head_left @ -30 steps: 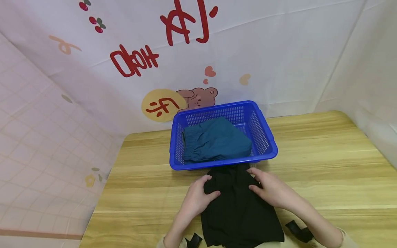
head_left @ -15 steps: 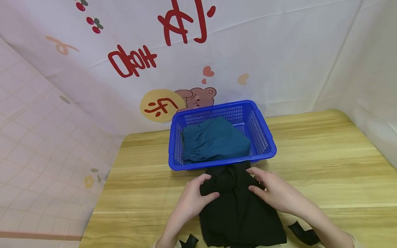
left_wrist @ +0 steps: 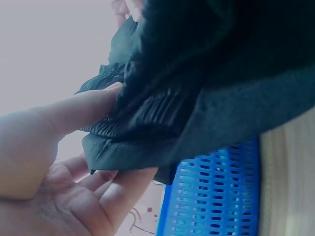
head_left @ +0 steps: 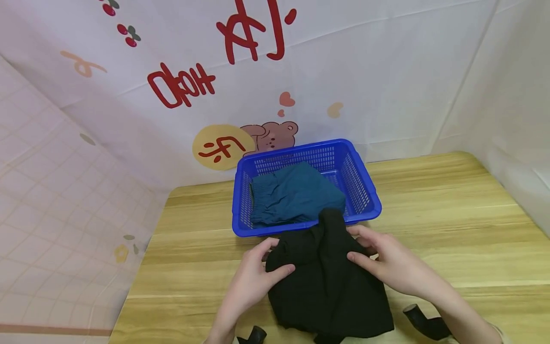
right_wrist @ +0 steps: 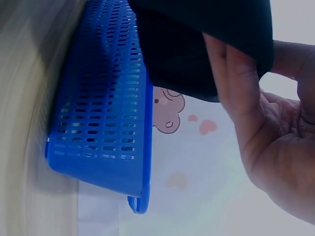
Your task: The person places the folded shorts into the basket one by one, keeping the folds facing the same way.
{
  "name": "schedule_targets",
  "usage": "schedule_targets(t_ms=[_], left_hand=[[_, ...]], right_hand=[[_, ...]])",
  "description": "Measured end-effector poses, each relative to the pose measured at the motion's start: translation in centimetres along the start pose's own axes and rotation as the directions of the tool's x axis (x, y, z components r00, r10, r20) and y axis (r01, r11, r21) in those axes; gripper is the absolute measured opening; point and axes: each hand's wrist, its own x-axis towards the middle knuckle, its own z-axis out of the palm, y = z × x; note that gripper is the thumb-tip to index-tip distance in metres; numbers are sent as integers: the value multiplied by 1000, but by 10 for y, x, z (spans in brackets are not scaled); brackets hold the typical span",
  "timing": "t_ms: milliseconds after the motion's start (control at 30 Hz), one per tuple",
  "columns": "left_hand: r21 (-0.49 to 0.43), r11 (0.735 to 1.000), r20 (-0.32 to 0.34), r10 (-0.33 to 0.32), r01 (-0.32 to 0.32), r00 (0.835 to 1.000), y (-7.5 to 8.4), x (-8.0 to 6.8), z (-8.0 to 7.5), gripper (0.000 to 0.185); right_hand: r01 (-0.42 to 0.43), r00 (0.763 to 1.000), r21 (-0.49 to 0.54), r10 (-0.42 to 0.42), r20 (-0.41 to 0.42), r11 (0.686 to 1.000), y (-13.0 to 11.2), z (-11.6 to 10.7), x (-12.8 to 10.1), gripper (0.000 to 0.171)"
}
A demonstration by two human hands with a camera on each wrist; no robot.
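Between both hands hangs a folded pair of black shorts [head_left: 328, 282], its gathered elastic waistband [left_wrist: 162, 115] showing in the left wrist view. My left hand [head_left: 253, 274] pinches the left side, thumb on top and fingers underneath. On the right side, my right hand [head_left: 386, 258] grips the cloth, its fingers under the fabric in the right wrist view. The far end of the shorts stands up over the front rim of a blue plastic basket [head_left: 369, 212]. Inside the basket lies a folded teal garment [head_left: 296, 193] with an elastic waistband.
The basket stands at the back of a wooden table [head_left: 193, 267], close to a white printed cloth backdrop [head_left: 386, 86]. Black straps or mounts [head_left: 425, 322] show near both wrists. Table surface extends to the left and right of the basket.
The black shorts have risen off the table toward me, and their far end now overlaps the basket rim. Both hands have lifted with them and spread slightly apart.
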Motion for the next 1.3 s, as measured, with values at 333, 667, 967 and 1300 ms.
schedule_targets(t_ms=[333,667,967,1300], left_hand=[[-229,972,-167,8,-47,986,6,-7,-4,39],[-244,966,-249,28,-90,968,5,-5,-3,41],[-96,965,-359,196,-245,912,27,0,-35,45],[-54,931,-476,294,-361,829,66,18,-74,43]], right_hand=[[210,931,3,-199,-305,978,-5,1,-3,40],[163,914,14,-146,-379,986,-5,0,3,40],[295,884,34,-259,-389,955,-36,-21,34,36],[310,898,102,-256,-358,945,-79,-60,78,34]])
